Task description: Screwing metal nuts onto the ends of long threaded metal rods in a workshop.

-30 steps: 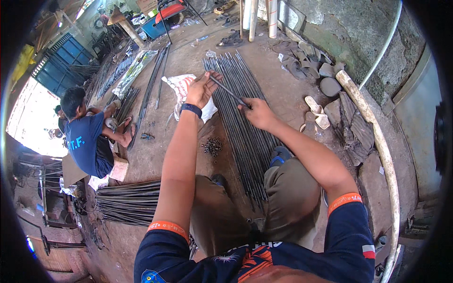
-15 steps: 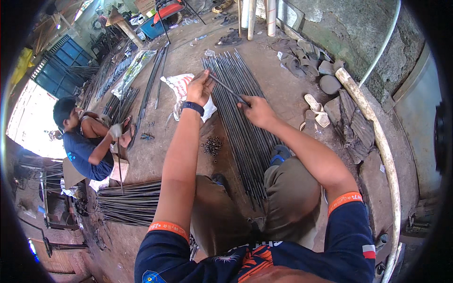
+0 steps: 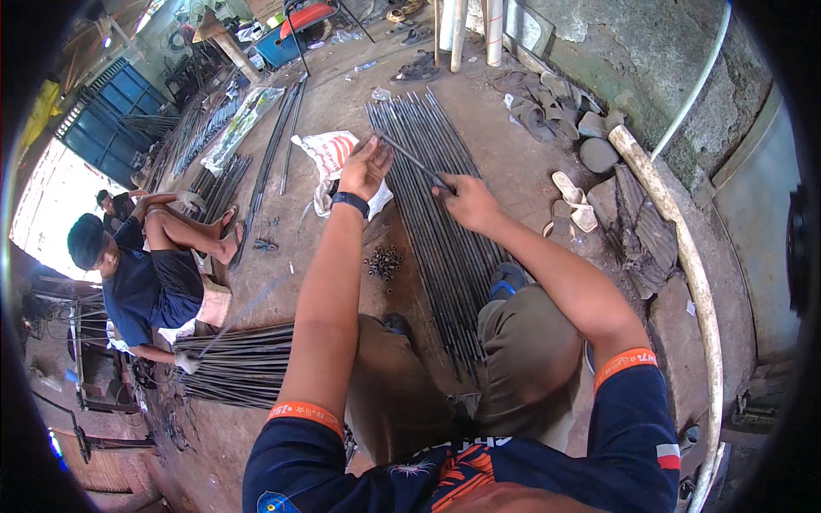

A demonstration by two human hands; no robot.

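Observation:
A short length of dark metal rod point(image 3: 414, 156) slants between my two hands, above a long bundle of similar rods point(image 3: 440, 222) on the floor. My left hand point(image 3: 366, 168), with a dark wristband, pinches its upper end; whether a small part sits in those fingertips cannot be made out. Around the lower end my right hand point(image 3: 470, 203) is closed in a fist, thumb along the rod. Below my left forearm lies a pile of small metal nuts point(image 3: 385, 263). Behind my left hand is a white and red sack point(image 3: 329, 158).
At the left a seated co-worker point(image 3: 145, 282) in gloves reaches to another rod bundle point(image 3: 244, 368); a second person point(image 3: 115, 205) is behind. Pale sandals point(image 3: 575, 201), stones and a long wooden pole point(image 3: 684, 248) lie right. A red chair point(image 3: 310, 15) stands far back.
The co-worker has leaned back and lowered a gloved hand to the near rod bundle; the upright rod is gone from its place. My hands have barely moved, still on the rod.

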